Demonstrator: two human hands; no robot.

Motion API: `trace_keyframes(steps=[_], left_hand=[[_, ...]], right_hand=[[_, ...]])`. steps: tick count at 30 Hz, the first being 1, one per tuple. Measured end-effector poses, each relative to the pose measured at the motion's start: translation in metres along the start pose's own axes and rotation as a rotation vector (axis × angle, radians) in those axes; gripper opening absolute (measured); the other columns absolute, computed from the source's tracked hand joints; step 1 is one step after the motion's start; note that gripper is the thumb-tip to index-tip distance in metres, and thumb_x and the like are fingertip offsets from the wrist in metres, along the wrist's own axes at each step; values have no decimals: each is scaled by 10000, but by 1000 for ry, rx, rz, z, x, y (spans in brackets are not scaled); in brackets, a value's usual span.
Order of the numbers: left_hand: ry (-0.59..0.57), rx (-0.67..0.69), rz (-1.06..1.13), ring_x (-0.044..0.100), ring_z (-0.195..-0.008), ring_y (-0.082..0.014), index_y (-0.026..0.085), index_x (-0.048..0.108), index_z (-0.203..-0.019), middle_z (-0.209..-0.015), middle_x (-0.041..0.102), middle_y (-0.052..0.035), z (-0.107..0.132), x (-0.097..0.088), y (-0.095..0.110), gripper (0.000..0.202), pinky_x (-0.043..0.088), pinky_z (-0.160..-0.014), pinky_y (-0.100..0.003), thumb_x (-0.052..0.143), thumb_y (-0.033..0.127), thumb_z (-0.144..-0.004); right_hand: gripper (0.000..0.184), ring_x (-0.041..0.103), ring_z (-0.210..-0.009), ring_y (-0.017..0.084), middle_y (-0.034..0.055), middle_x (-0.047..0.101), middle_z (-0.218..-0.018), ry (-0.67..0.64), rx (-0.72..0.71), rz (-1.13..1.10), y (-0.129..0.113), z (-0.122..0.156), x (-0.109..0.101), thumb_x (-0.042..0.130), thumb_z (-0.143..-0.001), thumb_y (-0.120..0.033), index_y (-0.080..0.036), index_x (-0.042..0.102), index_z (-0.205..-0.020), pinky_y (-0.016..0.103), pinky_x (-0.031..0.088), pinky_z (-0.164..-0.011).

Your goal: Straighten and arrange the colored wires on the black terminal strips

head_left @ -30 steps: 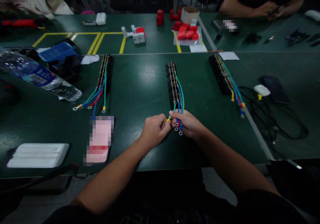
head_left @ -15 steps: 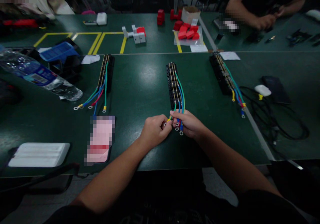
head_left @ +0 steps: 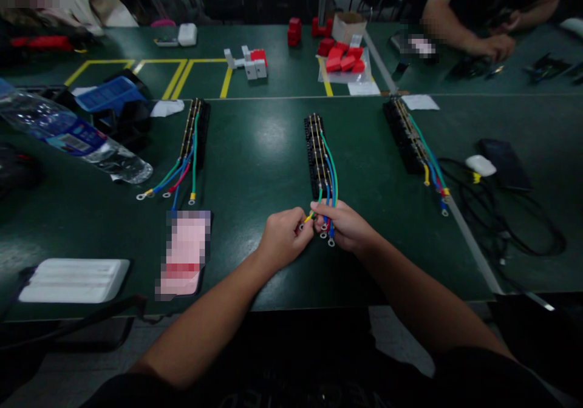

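Observation:
A black terminal strip (head_left: 315, 153) lies lengthwise in the middle of the green table (head_left: 255, 171). Green, blue, red and yellow wires (head_left: 330, 177) run from it toward me and end in ring lugs. My left hand (head_left: 285, 237) is closed in a pinch on the yellow-tipped wire end at the strip's near end. My right hand (head_left: 346, 226) is closed around the bundle of the other wire ends, with lugs sticking out below its fingers. The two hands touch each other.
Similar wired strips lie at left (head_left: 194, 132) and right (head_left: 405, 135). A water bottle (head_left: 68, 135) lies at far left, a phone (head_left: 184, 253) and a white pad (head_left: 73, 280) near the front edge. Red blocks (head_left: 341, 59) sit beyond. Black cables (head_left: 505, 214) at right. Another person's arms (head_left: 473, 28) rest top right.
My hands stay on the wire ends with almost no shift. The other person's hands at top right have moved apart and down onto the table.

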State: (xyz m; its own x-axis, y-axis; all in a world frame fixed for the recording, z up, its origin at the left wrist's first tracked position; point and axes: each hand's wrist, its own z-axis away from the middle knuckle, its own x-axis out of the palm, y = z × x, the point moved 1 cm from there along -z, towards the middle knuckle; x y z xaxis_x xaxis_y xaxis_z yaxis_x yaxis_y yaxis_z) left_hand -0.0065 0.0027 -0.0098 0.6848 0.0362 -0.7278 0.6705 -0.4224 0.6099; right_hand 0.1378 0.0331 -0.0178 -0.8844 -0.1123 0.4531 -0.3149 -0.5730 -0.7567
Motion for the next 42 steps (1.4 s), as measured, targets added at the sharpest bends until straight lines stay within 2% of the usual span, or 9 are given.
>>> trace_keyframes(steps=[15,36,42], left_hand=[[-67,-1,-17,485,-513,-99,160,581,-651,-553,534,17,0,0,-2,270,320,-529,-244,472,287,-863],[-33,25,-71,433,-489,-93,171,485,-612,-529,467,30,-1,1,-1,250,285,-507,-244,489,270,-842],[-61,10,-44,460,-502,-96,168,522,-643,-541,490,25,0,1,-2,256,302,-515,-239,473,294,-861]], right_hand=[[273,482,-392,59,-48,510,-446,2,0,7,2,-2,-2,706,-711,-288,-159,486,-612,184,366,-427],[255,480,-389,60,-52,510,-453,4,-10,-15,2,0,-2,711,-700,-278,-162,496,-627,183,374,-417],[266,474,-383,55,-53,507,-449,12,2,-19,1,0,0,717,-688,-277,-163,486,-620,180,371,-419]])
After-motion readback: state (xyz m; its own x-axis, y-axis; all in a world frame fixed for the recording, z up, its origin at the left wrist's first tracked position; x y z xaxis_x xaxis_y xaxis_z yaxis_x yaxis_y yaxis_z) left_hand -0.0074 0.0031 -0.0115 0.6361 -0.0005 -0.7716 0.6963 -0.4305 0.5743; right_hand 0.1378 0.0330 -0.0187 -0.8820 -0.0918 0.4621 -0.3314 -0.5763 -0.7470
